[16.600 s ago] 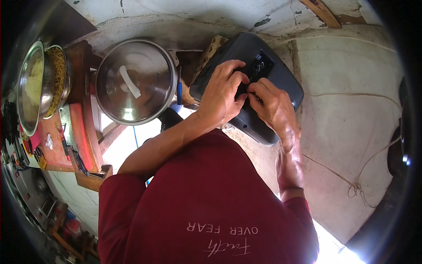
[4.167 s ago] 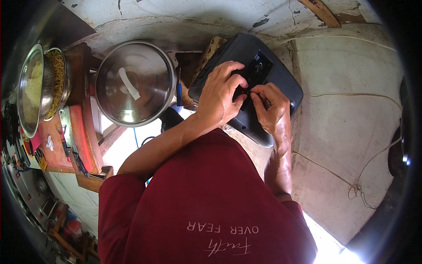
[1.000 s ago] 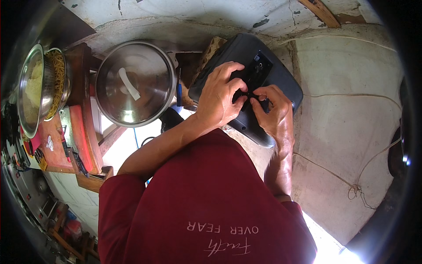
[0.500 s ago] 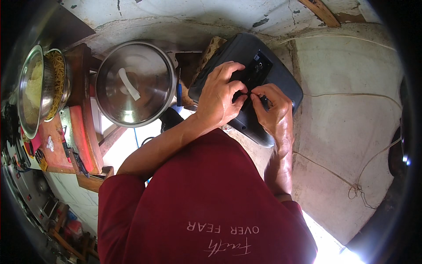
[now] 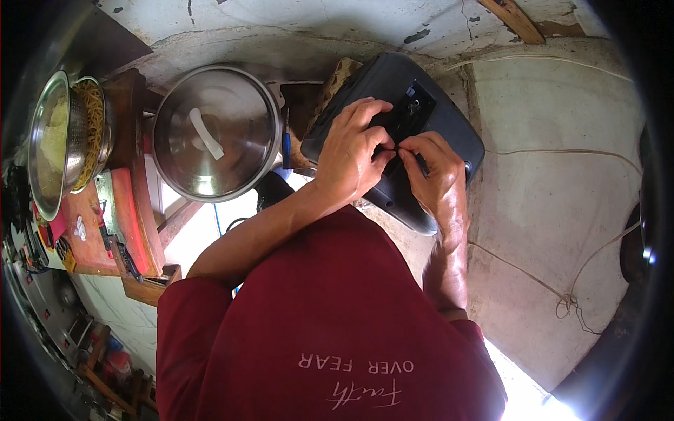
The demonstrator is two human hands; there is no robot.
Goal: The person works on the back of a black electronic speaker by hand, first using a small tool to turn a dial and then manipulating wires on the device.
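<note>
A dark grey-black plastic case [image 5: 451,128] with rounded corners sits tilted beyond my body, right of centre. Set into its top is a glossy black panel [image 5: 414,104] with small fittings on it. My left hand [image 5: 353,154] is over the near left part of the case, thumb and index finger pinched together and the other fingers curled loosely. From the right, my right hand [image 5: 437,168] meets it with thumb and forefinger also pinched. Both sets of fingertips nearly touch just below the panel. Whatever small dark thing lies between them is too hidden to name.
Left of the case stands a large lidded steel pot [image 5: 239,112] with a pale handle. Farther left, a wooden table [image 5: 91,252] carries a steel colander [image 5: 53,168], a bowl of noodles [image 5: 90,133], a red board [image 5: 130,210] and knives [image 5: 116,245]. A wall with loose cord [image 5: 562,151] is at right.
The fingertips of my right hand have shifted very slightly left and up toward the left hand's. My left hand and the case stay almost where they were.
</note>
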